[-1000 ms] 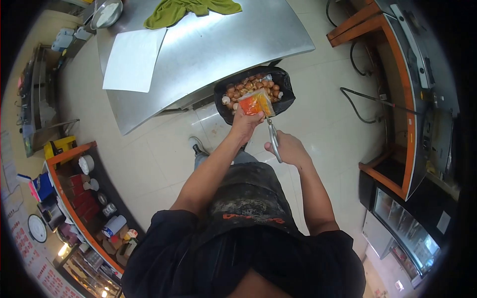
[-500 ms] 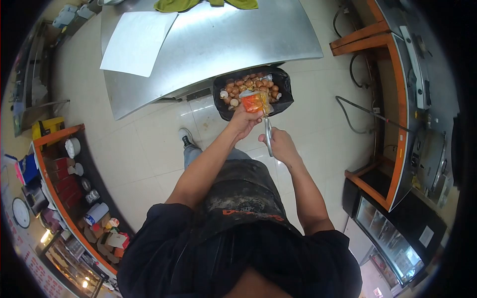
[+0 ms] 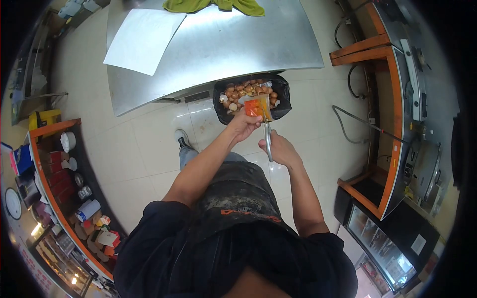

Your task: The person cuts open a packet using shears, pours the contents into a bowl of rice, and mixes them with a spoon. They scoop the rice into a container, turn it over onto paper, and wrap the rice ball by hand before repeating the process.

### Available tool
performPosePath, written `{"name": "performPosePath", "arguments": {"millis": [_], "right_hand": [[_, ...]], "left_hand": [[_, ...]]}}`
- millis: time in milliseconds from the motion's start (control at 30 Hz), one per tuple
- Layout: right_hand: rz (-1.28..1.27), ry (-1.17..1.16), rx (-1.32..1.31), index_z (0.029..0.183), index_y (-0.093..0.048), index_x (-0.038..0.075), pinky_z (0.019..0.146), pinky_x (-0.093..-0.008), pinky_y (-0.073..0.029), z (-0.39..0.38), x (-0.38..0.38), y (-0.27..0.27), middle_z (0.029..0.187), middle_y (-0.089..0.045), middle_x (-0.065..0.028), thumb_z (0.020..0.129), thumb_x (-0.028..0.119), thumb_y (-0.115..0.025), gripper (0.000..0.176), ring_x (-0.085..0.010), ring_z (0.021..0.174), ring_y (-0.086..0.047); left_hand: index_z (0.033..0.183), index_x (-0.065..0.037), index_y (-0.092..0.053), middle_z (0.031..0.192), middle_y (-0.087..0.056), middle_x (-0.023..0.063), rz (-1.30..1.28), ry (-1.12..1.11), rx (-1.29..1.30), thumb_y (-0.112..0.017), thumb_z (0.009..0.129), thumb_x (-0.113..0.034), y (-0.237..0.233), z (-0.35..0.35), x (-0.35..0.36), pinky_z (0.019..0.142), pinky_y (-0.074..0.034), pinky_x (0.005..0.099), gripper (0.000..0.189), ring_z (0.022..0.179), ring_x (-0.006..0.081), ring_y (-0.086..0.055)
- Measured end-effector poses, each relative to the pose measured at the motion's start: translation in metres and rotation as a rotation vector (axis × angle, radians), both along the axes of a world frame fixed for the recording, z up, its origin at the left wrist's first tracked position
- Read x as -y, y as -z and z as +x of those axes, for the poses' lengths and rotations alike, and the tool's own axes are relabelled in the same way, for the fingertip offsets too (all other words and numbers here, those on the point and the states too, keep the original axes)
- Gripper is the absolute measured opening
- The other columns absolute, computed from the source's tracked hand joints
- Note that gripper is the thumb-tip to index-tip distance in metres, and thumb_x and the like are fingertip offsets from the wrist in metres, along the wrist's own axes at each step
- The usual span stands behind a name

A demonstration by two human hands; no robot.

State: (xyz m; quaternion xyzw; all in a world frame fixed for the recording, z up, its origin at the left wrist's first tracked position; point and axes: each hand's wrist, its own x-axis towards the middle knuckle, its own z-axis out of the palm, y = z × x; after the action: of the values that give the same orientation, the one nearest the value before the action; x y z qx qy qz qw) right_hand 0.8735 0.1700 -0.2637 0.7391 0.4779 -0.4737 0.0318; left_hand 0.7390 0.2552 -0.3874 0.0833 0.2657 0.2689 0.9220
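Over a black-lined bin (image 3: 283,102) full of brown eggshells (image 3: 248,89), my left hand (image 3: 242,126) pinches a small orange and clear plastic packet (image 3: 256,108). My right hand (image 3: 281,149) is closed on the handles of metal scissors (image 3: 269,141). The scissors point up, and their blades meet the right part of the packet, close to my left fingertips. Whether the blades are parted is too small to tell.
A steel table (image 3: 223,44) stands beyond the bin, bearing a white sheet (image 3: 144,39) and a green cloth (image 3: 216,6). Orange-framed shelving (image 3: 69,198) is at the left. Another orange frame (image 3: 392,124) and a hose (image 3: 343,126) are at the right.
The view has shifted slightly. Both hands remain over the bin's near side with the packet and scissors, and the packet's orange face shows a little more squarely.
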Motion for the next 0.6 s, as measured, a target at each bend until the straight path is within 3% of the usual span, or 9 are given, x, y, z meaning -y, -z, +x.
{"name": "performPosePath", "arguments": {"millis": [367,600], "right_hand": [[0.065,0.0,-0.026,0.098,-0.06,-0.004,0.079,-0.0493,-0.047,0.008,0.003,-0.003,0.09,-0.065,-0.0281,0.089,0.046,-0.059,0.051,-0.045,0.09,-0.062],[0.221,0.075,0.087,0.087,-0.061,-0.007,0.075,-0.0516,-0.046,-0.004,0.004,0.013,0.083,-0.064,-0.0296,0.089,0.046,-0.059,0.053,-0.0473,0.086,-0.062]], "left_hand": [[0.129,-0.006,-0.049,0.111,-0.06,0.0044,0.019,-0.012,-0.052,-0.066,0.082,0.006,-0.014,0.004,-0.006,0.068,-0.048,0.0222,0.051,0.094,0.0119,-0.059],[0.13,-0.01,-0.048,0.11,-0.059,0.0022,0.103,0.049,-0.066,-0.069,0.081,0.003,-0.013,0.009,-0.004,0.076,-0.046,0.0266,0.055,0.095,0.0121,-0.057]]}}
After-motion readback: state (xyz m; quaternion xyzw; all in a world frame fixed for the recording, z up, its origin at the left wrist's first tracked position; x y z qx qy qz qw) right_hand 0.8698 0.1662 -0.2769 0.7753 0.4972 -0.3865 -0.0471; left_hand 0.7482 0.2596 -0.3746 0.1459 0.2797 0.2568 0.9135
